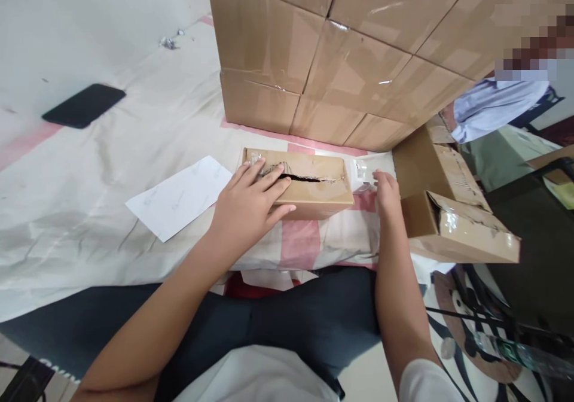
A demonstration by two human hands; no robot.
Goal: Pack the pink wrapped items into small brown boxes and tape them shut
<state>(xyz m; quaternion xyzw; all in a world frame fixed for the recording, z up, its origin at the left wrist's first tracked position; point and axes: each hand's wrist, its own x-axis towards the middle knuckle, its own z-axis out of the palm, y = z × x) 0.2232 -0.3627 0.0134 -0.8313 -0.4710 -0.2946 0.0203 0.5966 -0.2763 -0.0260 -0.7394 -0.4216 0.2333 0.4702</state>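
Observation:
A small brown cardboard box (pixel 323 166) lies on the cloth-covered surface in front of me, with a dark, ragged gap running along its top between the flaps. My left hand (pixel 253 195) rests on the left end of this box, fingers spread over the flaps. Just off the box's right end is a clear, shiny piece that looks like a roll of packing tape (pixel 361 176). The fingers of my right hand (pixel 386 191) are curled at its right edge; the far side of their grip is hidden.
Behind the box rises a stack of taped cartons (pixel 314 61). An open carton (pixel 475 228) stands at right. White paper (pixel 179 198) and a black phone (pixel 84 106) lie at left. A person in a light blue sleeve (pixel 497 106) is at far right.

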